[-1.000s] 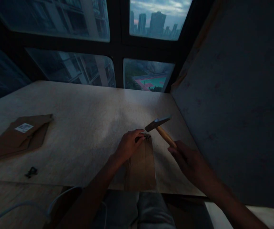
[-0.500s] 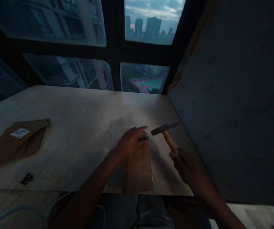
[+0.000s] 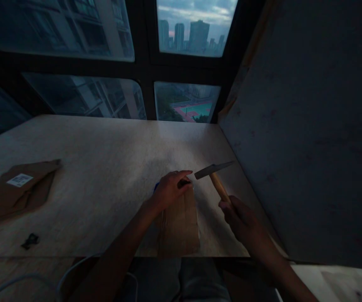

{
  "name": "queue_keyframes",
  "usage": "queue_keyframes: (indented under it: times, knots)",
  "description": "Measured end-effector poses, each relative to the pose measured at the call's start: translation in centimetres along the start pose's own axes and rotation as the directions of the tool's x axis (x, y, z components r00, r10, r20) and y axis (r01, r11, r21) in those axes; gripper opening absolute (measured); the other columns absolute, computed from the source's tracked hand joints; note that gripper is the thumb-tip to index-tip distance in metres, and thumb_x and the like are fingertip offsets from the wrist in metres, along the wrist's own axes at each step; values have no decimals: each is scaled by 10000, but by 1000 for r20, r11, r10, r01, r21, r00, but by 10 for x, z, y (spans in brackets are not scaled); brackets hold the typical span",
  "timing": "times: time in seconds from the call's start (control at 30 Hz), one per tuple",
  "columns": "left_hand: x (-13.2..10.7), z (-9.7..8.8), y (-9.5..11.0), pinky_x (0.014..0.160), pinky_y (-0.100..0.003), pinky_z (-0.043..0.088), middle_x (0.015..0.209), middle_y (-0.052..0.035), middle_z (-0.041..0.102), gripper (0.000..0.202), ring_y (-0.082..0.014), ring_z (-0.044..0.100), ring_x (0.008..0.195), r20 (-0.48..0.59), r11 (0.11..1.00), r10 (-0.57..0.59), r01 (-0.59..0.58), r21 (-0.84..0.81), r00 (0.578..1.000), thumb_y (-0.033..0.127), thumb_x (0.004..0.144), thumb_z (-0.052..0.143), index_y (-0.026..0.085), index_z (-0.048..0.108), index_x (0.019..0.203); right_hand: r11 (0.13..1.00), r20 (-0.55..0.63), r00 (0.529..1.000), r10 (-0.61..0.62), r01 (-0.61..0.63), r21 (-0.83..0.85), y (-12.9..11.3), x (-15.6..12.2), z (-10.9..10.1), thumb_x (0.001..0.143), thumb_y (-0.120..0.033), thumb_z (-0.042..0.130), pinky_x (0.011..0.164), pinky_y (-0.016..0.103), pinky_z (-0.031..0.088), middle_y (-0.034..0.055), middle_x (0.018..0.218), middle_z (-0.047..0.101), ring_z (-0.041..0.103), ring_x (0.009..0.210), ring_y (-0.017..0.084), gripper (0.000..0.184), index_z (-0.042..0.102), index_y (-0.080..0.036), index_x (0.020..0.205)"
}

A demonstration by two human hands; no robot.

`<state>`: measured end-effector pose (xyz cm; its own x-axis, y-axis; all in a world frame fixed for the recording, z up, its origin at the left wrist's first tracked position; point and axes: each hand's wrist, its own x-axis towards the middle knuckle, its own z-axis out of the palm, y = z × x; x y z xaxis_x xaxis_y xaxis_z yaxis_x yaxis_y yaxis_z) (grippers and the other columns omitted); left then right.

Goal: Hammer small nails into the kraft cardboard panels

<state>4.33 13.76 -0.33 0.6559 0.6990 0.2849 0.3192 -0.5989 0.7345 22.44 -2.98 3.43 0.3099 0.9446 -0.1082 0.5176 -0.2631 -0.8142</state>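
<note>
Right hand (image 3: 243, 218): grip clenched round the lower end of the wooden handle of a hammer (image 3: 214, 176). The metal head is raised off the tabletop (image 3: 105, 159) and lies almost level, its face toward 9 o'clock, just beside the left fingertips.

Left hand (image 3: 170, 191): thumb and forefinger pinched on a small dark piece (image 3: 184, 183), with the other fingers loosely curled. The piece sits at the 12 o'clock end of a cardboard strip (image 3: 179, 226). The strip lies flat and runs toward 6 o'clock, to the near tabletop edge. The left palm rests on the strip's upper left corner.

Hard to tell: the light is very dim, so the dark piece's shape is unreadable and the fingers half cover it. A blue fleck (image 3: 156, 186) at 9 o'clock of the left hand is mostly hidden behind it. The right palm hides the handle's butt. Both forearms are cut off by the bottom frame edge.

Around: a brown cardboard package (image 3: 17, 191) with a white label (image 3: 19, 180) at far 9 o'clock, well apart. A small black item (image 3: 30, 240) lies at 8 o'clock near the tabletop edge. A white cable (image 3: 74, 268) loops below that edge. A big upright board (image 3: 309, 126) walls off the 3 o'clock side, close to the hammer. Windows (image 3: 196, 25) are at 12 o'clock.
</note>
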Motion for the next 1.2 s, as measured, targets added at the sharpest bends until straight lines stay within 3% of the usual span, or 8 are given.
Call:
queue_keyframes:
  times: [0.4,0.63,0.93,1.2]
  knots:
    - [-2,5,-5,867,-339,553,963,-27,746,421,-174,704,886,-58,990,-61,53,-134,996,192,821,714,246,627,1229,983,28,991,-131,133,-129,-15,-2,-4,969,-543,379,517,270,374,9,623,625,601,549,188,372,531,-231,835]
    - [-1,3,-5,811,-316,551,901,-18,732,410,-165,691,834,-39,987,-79,73,-144,996,191,823,698,240,625,1224,954,99,991,-93,117,-276,-9,10,-1,951,-475,378,498,282,322,25,605,632,634,547,231,284,505,-245,843]
    - [-1,3,-4,792,-304,550,906,-22,738,407,-158,692,826,-7,983,-78,76,-166,997,190,830,671,241,611,1229,983,14,991,-133,134,-122,-8,8,-4,963,-548,395,498,261,375,-5,594,595,593,547,182,364,505,-238,807]
    - [0,4,-3,762,-298,543,908,-29,727,421,-154,676,796,-5,990,-85,84,-112,996,194,828,660,231,608,1244,989,69,994,-86,94,-112,1,7,3,971,-551,386,525,267,372,-13,621,575,576,575,176,381,522,-227,824]
